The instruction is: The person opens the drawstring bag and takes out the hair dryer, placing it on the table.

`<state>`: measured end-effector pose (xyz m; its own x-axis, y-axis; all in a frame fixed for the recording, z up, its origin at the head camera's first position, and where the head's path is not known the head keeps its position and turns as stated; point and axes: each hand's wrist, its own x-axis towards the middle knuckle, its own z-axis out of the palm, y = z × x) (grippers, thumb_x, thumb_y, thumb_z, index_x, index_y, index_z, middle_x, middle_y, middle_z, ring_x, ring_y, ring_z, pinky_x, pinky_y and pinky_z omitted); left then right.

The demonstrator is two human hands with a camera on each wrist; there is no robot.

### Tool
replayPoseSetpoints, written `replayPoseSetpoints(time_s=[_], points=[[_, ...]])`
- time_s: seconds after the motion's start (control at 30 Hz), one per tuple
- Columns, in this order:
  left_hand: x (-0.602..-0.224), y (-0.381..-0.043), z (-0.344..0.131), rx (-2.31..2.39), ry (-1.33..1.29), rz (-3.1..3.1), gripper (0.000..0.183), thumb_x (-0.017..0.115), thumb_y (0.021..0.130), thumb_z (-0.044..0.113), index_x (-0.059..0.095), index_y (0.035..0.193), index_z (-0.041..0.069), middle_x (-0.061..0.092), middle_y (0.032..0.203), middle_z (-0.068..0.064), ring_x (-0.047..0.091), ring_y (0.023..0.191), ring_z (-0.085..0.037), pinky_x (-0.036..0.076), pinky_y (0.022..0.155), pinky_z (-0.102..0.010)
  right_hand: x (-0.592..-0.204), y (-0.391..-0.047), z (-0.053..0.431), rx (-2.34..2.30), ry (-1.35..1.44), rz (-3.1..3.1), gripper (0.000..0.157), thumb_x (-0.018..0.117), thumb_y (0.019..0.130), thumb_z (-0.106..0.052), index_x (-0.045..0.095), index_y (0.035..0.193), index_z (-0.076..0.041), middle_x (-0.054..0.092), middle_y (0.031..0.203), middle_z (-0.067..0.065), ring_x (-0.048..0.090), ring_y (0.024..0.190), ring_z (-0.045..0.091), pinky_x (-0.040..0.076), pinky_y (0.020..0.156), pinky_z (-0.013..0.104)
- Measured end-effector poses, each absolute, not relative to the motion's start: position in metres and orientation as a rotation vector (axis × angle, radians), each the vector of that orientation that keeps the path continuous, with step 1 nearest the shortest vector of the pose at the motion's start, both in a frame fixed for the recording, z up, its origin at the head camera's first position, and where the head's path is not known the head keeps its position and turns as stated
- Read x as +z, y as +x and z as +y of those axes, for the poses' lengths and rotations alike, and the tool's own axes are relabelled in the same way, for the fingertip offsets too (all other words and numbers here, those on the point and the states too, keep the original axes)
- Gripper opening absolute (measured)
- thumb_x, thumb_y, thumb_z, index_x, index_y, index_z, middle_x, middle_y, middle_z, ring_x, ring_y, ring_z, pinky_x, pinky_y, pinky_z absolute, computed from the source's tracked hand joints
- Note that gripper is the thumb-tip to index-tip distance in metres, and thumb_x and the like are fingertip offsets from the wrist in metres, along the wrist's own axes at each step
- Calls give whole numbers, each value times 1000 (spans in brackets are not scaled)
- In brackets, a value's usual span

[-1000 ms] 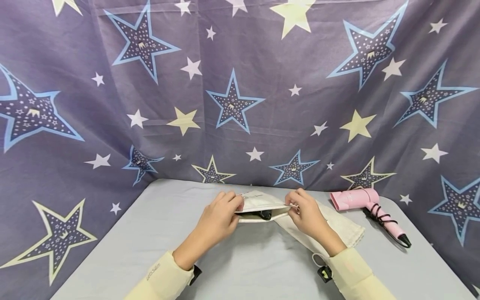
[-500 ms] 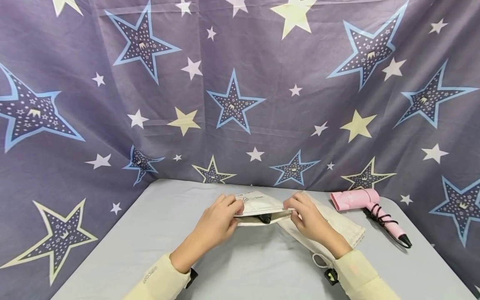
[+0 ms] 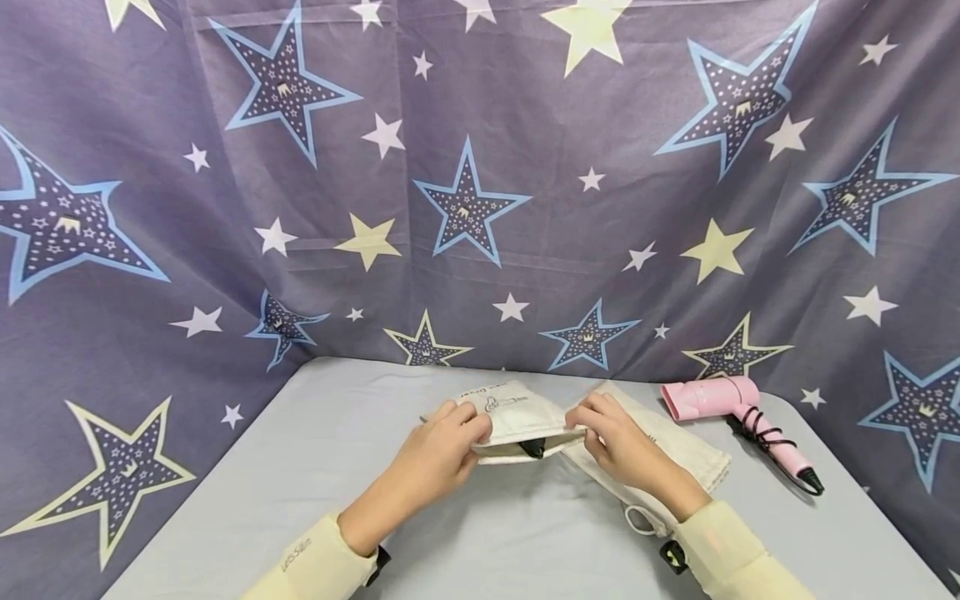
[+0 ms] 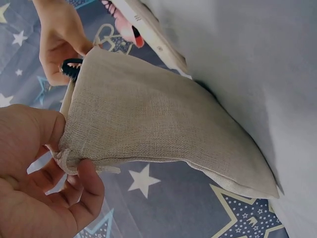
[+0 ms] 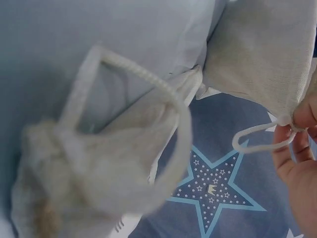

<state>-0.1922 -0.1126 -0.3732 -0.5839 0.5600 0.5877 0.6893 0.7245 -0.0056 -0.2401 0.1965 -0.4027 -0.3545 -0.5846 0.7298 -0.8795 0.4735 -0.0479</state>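
An off-white cloth drawstring bag [image 3: 513,410] with a printed dryer outline is held by both hands, its mouth toward me and slightly parted. My left hand [image 3: 441,448] pinches the left corner of the mouth; in the left wrist view the thumb and fingers grip the knotted hem of the bag [image 4: 148,109]. At the opposite corner my right hand [image 3: 618,440] pinches the hem, and a white cord loop [image 5: 262,147] hangs beside its fingers in the right wrist view. A black ribbed cord end [image 3: 533,447] shows inside the mouth; the rest of that item is hidden by cloth.
A second off-white cloth bag [image 3: 690,450] lies flat under my right forearm, its cord loop [image 3: 639,521] toward me. At the right rear rests a pink hair dryer [image 3: 712,398], black cord wound round its handle. A star-patterned curtain [image 3: 465,283] borders the pale table [image 3: 315,433].
The bag's mouth has dipped a little toward me, and more of its printed face shows. My right forearm has shifted slightly right; both hands keep their hold on the hem.
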Motion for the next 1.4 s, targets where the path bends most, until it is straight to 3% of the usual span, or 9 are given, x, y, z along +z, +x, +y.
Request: replayPoseSetpoints(time_s=[0.43,0.93,1.4], points=[[-393,-185,-102,-238,-1109,-2250,36,74,66,-2,54,89,19,52,88,5,47,76,-14,38,51,-19,-410,-230,203,476,1210,-2254,50,58,70,18,66,102,-19,56,98,-6,44,91,11,43,78,29],[-404,-169,-91,-285,-1251,-2498,32,73,73,3,55,93,20,48,91,9,46,81,-11,42,68,-20,-426,-227,208,432,1316,-2271,54,64,61,21,64,96,-20,55,91,-4,48,89,13,45,78,33],[-416,-167,-89,-290,-1335,-2600,31,75,77,7,58,97,23,45,90,12,43,81,-6,40,69,-18,-432,-221,209,337,1295,-2350,47,66,67,17,64,94,-21,52,88,-9,50,86,12,47,76,31]])
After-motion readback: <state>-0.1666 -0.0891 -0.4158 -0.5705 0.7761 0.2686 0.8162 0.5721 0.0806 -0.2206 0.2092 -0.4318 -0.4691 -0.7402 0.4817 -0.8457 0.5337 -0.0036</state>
